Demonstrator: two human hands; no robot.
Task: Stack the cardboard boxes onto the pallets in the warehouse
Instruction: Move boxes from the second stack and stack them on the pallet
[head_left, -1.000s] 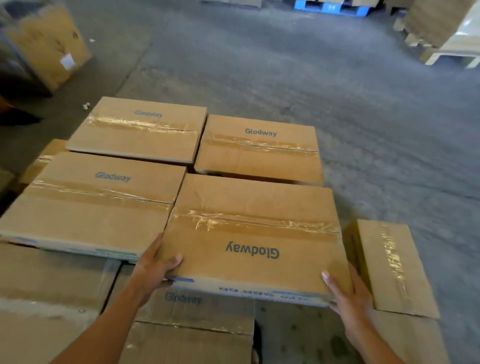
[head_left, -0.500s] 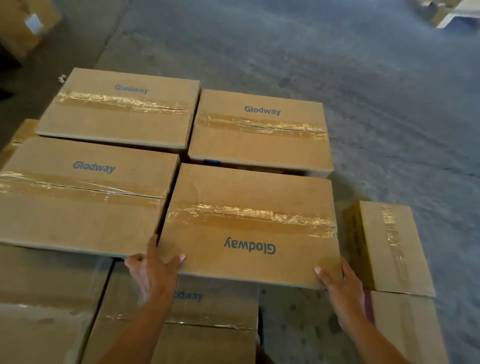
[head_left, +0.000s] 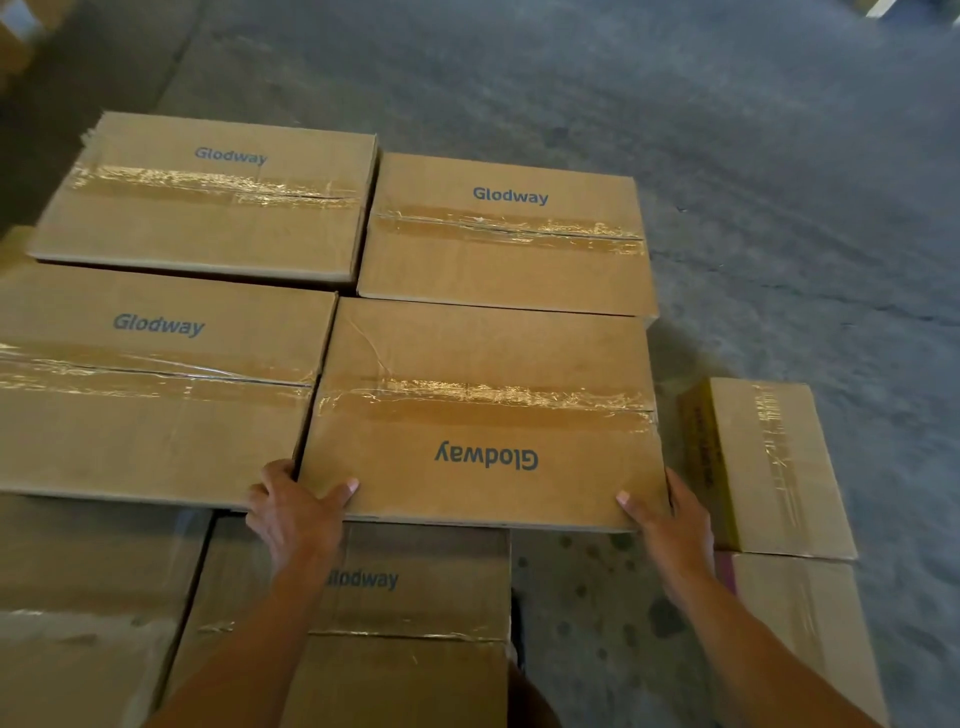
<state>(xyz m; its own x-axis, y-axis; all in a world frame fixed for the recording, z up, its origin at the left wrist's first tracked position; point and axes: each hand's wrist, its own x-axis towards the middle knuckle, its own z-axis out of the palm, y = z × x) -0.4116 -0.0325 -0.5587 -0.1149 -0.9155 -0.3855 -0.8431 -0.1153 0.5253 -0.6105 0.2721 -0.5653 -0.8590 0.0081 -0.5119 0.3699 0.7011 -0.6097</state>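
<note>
Snugly, left grip (head_left: 296, 512) and right grip (head_left: 670, 522) tight around near box (head_left: 483, 415) corners, fingertips hidden.

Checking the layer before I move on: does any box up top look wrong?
The box gripped at its near corners by the left hand and right hand is turned round: its Glodway print reads upside down, while the neighbouring box on its left reads upright. Its top also shows a crease near the far left corner.

Tan cardboard box (head_left: 483, 415) with blue lettering; grey mottled floor (head_left: 727, 156).
</note>
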